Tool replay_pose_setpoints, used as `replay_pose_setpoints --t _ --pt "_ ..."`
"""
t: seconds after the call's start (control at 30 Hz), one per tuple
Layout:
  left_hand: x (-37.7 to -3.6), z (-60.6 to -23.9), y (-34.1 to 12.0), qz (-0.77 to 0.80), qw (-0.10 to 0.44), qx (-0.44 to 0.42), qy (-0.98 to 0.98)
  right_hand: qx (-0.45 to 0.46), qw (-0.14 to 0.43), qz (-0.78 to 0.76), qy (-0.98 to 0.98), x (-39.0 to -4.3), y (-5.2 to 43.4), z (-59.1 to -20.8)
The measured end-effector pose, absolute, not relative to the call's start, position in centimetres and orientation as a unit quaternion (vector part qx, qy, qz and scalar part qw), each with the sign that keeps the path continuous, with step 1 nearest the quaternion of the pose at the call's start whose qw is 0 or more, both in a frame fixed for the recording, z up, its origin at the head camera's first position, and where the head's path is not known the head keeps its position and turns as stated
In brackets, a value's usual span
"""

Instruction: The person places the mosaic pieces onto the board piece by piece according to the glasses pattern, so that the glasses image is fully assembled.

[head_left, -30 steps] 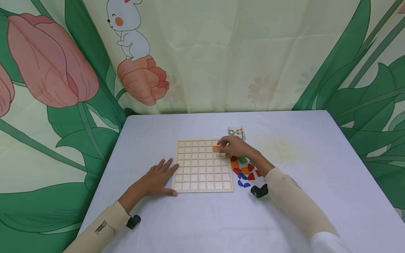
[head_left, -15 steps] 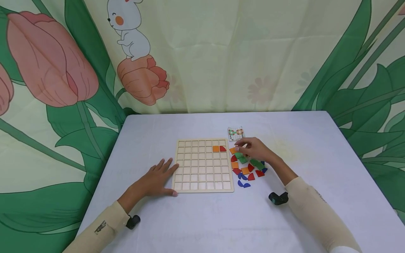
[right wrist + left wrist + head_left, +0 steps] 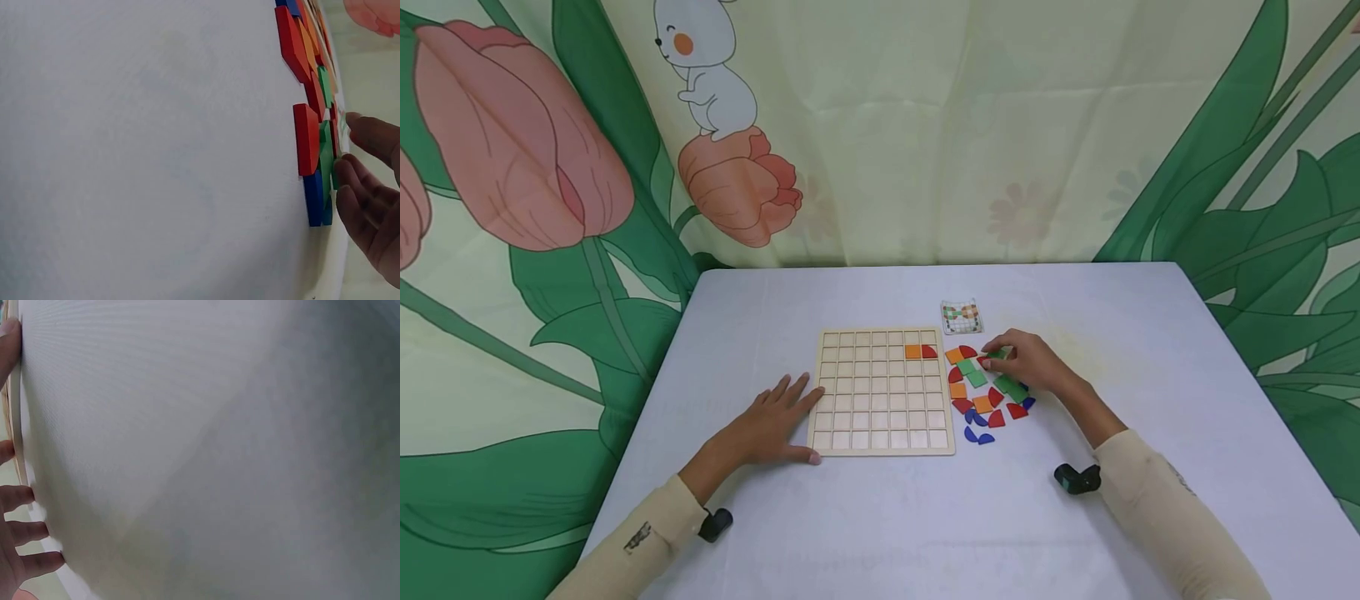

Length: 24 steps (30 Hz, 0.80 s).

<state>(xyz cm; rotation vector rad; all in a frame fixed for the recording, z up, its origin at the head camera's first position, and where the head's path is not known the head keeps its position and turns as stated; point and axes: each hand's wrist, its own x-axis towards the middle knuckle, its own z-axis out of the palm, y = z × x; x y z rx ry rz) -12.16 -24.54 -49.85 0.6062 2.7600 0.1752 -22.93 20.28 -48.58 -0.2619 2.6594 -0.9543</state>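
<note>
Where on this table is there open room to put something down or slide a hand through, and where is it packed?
Bare cloth lies along the table's near edge between the two sleeves, across the far strip behind the wooden grid board, and right of the right hand. It is crowded between the board and that hand, where the coloured pieces lie. The left hand lies against the board's left edge.

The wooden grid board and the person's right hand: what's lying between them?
In the head view, loose coloured pieces lie between the board and the right hand: orange, green and red.

Loose pieces [image 3: 981, 392] right of board [image 3: 880, 421]
</note>
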Motion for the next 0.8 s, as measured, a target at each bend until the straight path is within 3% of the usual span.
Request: replay_pose_setpoints --t 0.33,0.8 --pt "-12.16 -49.58 -24.41 0.061 0.154 0.211 0.963 -0.108 0.110 -0.289 0.945 -22.86 19.87 -49.10" --pt "-12.11 -49.16 -24.11 0.060 0.163 0.204 0.963 -0.119 0.110 -0.286 0.945 -22.42 19.41 -49.43"
